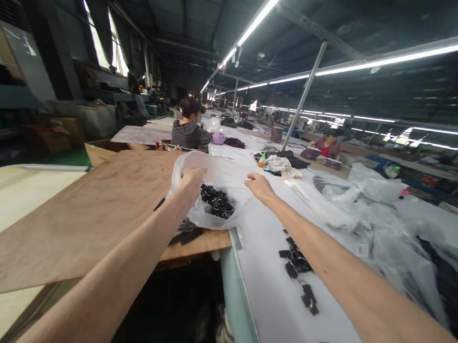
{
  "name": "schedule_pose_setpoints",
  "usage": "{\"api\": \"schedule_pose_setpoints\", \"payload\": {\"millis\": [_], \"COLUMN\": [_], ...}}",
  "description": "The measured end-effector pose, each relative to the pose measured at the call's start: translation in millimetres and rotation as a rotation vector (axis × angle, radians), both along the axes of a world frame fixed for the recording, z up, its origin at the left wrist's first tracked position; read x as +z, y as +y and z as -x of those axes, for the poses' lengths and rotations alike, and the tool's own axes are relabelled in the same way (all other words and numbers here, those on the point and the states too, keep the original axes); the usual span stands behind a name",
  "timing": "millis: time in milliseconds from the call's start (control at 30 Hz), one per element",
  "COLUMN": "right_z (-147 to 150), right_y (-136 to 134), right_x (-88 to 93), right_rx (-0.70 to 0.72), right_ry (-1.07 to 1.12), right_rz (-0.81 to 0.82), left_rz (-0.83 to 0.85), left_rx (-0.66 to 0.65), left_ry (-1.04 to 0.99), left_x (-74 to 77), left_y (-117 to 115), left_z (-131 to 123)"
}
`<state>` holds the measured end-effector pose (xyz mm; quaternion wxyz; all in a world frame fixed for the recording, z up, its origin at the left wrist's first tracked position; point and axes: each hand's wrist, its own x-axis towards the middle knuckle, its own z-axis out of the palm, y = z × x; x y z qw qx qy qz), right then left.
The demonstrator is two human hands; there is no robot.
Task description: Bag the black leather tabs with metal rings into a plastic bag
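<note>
A clear plastic bag (213, 175) with several small black pieces (216, 202) inside rests across the gap between a brown board and a white table. My left hand (192, 178) grips the bag's left rim with closed fingers. At the bag's right edge my right hand (259, 186) pinches the plastic. More black pieces (299, 261) lie scattered on the white table (267, 308) under my right forearm. A few others (186, 233) lie on the board beneath the bag.
The brown plywood board (94, 210) spreads to the left. Heaps of clear plastic bags (366, 211) cover the table on the right. A person in a striped top (189, 133) sits ahead, another in red (326, 144) further right. A dark gap (182, 303) opens below between the tables.
</note>
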<state>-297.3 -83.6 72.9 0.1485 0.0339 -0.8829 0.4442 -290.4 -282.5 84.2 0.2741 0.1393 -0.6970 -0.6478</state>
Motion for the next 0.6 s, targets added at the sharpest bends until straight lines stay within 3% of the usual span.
{"api": "schedule_pose_setpoints", "payload": {"millis": [167, 267, 333, 433, 533, 600], "right_z": [-51.9, -93.9, -122.7, -157.5, -171.9, -169.0], "right_y": [71.9, 131.4, 170.0, 215.3, 238.8, 244.1], "right_x": [-3.4, -17.5, -31.4, -58.8, -89.2, -106.6], "right_rx": [-0.006, -0.091, -0.192, -0.357, -0.431, -0.436], "right_ry": [0.065, 0.064, 0.046, 0.012, -0.009, -0.013], "right_rz": [-0.039, -0.066, -0.081, -0.102, -0.119, -0.129], "left_rz": [0.051, 0.176, 0.28, 0.438, 0.603, 0.675], "left_rx": [-0.184, -0.363, -0.577, -0.836, -0.827, -0.812], "left_ry": [-0.028, 0.113, 0.17, 0.046, -0.019, -0.019], "left_x": [16.4, 11.3, -6.4, -48.6, -88.0, -104.1], "left_y": [36.4, 65.0, 86.2, 122.7, 158.0, 176.6], "left_z": [-58.5, -110.1, -138.5, -156.2, -140.0, -117.0]}}
